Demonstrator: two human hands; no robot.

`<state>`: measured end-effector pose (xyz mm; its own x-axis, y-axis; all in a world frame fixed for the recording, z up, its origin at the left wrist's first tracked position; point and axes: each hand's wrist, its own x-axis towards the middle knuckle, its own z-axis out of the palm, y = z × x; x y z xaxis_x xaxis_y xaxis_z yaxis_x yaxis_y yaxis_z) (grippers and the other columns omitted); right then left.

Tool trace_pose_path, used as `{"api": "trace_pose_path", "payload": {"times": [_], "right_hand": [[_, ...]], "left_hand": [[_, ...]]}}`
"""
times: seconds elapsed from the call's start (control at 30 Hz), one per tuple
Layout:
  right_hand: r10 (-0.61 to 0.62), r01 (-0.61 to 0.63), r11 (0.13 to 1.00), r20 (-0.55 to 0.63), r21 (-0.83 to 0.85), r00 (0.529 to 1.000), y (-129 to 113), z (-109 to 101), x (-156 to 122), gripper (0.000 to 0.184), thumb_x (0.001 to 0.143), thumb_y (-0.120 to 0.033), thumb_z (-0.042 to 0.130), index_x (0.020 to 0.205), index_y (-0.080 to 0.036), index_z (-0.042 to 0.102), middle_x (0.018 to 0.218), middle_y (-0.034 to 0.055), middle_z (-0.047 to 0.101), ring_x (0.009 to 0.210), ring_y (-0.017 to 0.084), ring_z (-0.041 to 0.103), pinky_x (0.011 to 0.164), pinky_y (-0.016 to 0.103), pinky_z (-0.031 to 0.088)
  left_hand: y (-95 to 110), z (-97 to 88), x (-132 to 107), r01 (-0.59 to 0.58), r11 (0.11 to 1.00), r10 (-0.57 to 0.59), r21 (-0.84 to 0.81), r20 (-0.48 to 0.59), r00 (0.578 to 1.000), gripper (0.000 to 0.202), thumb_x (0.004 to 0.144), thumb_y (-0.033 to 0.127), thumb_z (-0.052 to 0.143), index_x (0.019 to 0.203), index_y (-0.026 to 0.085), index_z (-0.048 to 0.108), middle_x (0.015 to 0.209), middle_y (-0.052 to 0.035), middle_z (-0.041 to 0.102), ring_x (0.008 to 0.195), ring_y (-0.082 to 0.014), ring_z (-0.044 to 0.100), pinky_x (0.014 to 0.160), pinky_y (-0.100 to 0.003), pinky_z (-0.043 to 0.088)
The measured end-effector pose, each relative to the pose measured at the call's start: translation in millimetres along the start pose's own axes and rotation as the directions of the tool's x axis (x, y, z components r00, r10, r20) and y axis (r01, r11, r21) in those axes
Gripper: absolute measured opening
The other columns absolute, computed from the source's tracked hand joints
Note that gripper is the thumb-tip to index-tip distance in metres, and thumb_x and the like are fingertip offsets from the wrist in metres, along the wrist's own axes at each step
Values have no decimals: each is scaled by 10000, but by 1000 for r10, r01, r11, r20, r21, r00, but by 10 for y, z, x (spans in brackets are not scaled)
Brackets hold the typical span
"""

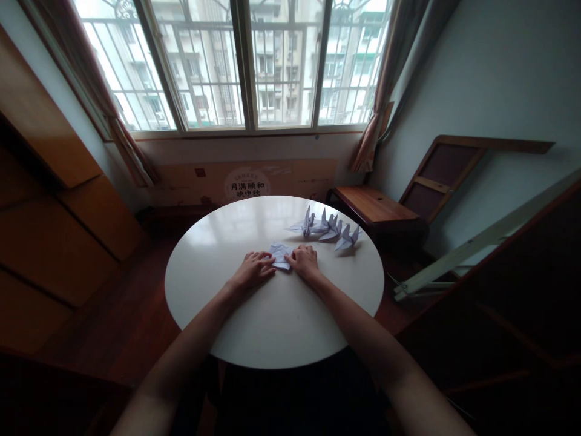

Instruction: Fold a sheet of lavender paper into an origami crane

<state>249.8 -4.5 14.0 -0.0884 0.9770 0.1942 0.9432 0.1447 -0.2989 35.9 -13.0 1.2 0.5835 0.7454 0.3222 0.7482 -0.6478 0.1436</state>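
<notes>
A piece of folded white paper (280,257) lies on the round white table (276,321), with creases across it and a flap toward me. My left hand (255,269) holds its left edge, with the fingertips on the paper and the thumb close to the near side. On the opposite edge, my right hand (304,260) has its fingers curled and pinched on the paper. Part of the sheet is hidden beneath the fingers of both hands. Beyond my right hand stand several folded paper cranes (347,240), grouped close together with wings and points raised.
A low wooden bench (374,203) stands behind the table at the right, with a framed panel (440,172) leaning by the wall. A printed cardboard panel (290,172) is under the barred window (285,79). Wooden cabinets (45,242) line the left side.
</notes>
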Motion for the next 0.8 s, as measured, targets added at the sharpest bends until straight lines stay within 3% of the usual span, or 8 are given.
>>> {"api": "trace_pose_path", "payload": {"times": [0.23,0.37,0.47,0.57,0.8], "right_hand": [[40,-40,999,11,4,999,-16,0,11,426,887,-546,473,829,-185,691,1051,114,597,1030,268,441,867,372,312],[46,-46,999,31,14,998,2,10,35,400,866,-544,514,836,-188,693,1068,112,592,1039,270,440,872,372,313],[51,-52,998,39,19,998,8,22,45,407,864,-551,514,851,-187,696,1067,114,590,1039,268,441,877,373,314],[45,-47,998,37,30,998,7,30,41,402,866,-545,514,855,-186,694,1067,114,589,1043,266,438,883,375,312],[29,-30,999,15,23,999,2,46,15,399,893,-522,477,877,-184,688,1092,117,581,1044,265,434,887,379,312]], "left_hand": [[8,-77,-35,67,997,-66,32,-18,998,358,925,440,465,1205,273,614,1250,-67,616,1179,-243,524,1106,-510,211],[-10,-111,-46,106,994,-106,0,-33,994,335,929,387,476,1219,278,603,1227,-69,636,1166,-232,538,1102,-500,226],[2,-107,-40,57,998,-58,-25,-67,996,400,920,378,501,1309,290,533,1306,-78,584,1221,-227,501,1102,-477,244],[14,-73,-34,-9,1000,8,-28,-22,1000,398,917,407,500,1302,311,542,1337,-68,559,1216,-227,508,1096,-469,260],[-14,-14,-38,3,1000,-3,-31,6,1000,400,911,436,495,1265,271,581,1314,-83,573,1190,-231,527,1081,-467,291]]}}
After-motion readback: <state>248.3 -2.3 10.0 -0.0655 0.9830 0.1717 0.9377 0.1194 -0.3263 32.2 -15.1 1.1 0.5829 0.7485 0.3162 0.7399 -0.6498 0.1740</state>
